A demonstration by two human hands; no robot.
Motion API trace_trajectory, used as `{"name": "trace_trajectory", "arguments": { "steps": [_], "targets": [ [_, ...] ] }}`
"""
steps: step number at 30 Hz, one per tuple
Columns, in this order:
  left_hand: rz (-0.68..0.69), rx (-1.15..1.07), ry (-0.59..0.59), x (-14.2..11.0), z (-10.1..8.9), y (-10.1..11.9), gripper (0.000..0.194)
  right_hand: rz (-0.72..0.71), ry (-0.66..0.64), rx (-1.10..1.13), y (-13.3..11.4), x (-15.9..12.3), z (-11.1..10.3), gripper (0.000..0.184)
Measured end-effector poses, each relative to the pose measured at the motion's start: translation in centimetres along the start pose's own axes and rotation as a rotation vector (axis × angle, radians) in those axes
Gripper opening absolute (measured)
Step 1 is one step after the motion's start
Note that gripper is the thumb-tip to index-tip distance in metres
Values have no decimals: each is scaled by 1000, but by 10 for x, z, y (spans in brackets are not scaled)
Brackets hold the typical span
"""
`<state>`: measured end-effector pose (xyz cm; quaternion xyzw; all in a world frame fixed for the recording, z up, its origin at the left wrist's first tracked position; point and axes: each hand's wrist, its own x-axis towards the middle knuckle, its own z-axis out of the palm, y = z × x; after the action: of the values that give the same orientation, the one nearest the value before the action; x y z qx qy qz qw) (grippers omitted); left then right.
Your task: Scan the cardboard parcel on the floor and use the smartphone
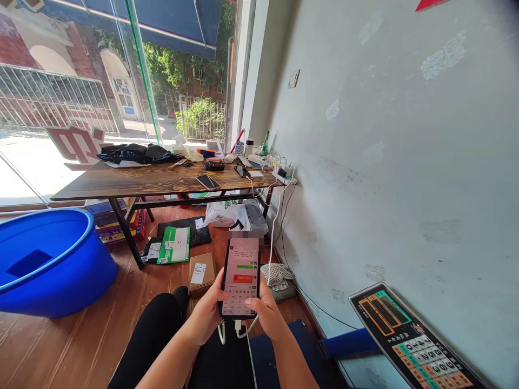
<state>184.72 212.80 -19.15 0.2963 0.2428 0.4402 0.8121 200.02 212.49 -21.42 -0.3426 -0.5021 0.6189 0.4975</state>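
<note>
A smartphone (pixel 242 278) is held upright in front of me, its screen lit with a chat and an on-screen keyboard. My left hand (pixel 207 310) grips its left edge, thumb over the keys. On the other side my right hand (pixel 265 310) grips the right edge, and that thumb also lies on the keyboard. A white charging cable (pixel 238 327) is plugged into the bottom of the phone and loops up past my right hand. The fingers behind the phone are hidden. My legs in black trousers (pixel 152 337) are below.
A wooden table (pixel 162 181) by the window holds another phone (pixel 207 182), a black plastic bag (pixel 140 154) and chargers. Parcels and a cardboard box (pixel 201 275) lie on the floor. A blue tub (pixel 52 265) stands left; a scale's keypad panel (pixel 409 337) rises at right beside the wall.
</note>
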Motion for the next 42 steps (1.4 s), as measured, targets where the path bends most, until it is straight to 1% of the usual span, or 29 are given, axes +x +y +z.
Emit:
{"name": "trace_trajectory", "arguments": {
  "steps": [4,7,11,13,17,19,21,23,26,28,32,34,37,40,42],
  "targets": [
    [-20,38,39,-2,5,3,80,23,4,21,-5,1,4,60],
    [-50,51,85,-3,7,4,79,9,32,56,-8,3,6,58],
    [-56,18,46,-3,3,4,81,-17,88,31,-5,4,5,48],
    [-58,9,34,-3,1,4,82,-25,84,34,-3,5,4,45],
    [-61,1,64,-2,1,4,88,-22,13,124,-4,4,6,51],
    [-53,-4,73,-2,2,4,90,-25,5,96,-5,4,7,58],
    [-47,-10,68,-2,3,5,92,-77,23,11,-5,4,7,67],
    [-50,-17,59,-2,3,5,92,-200,83,-138,-5,5,5,71],
    [-56,-28,58,-3,2,4,92,-425,192,-482,-11,8,0,67],
    [-54,-30,55,-3,1,2,93,-501,228,-681,-18,12,-3,66],
    [-30,-19,38,-2,-4,-3,92,-502,258,-875,-32,21,-8,69],
    [-19,-12,31,-2,-6,-5,90,-499,303,-956,-35,25,-9,71],
    [-22,1,31,-2,-7,-5,89,-551,362,-1027,-36,29,-8,71],
    [-38,31,31,-2,-5,-4,86,-611,305,-1074,-39,31,-2,70],
    [-34,59,1,-2,-3,-4,84,-625,245,-1108,-41,32,1,70]
  ]
}}
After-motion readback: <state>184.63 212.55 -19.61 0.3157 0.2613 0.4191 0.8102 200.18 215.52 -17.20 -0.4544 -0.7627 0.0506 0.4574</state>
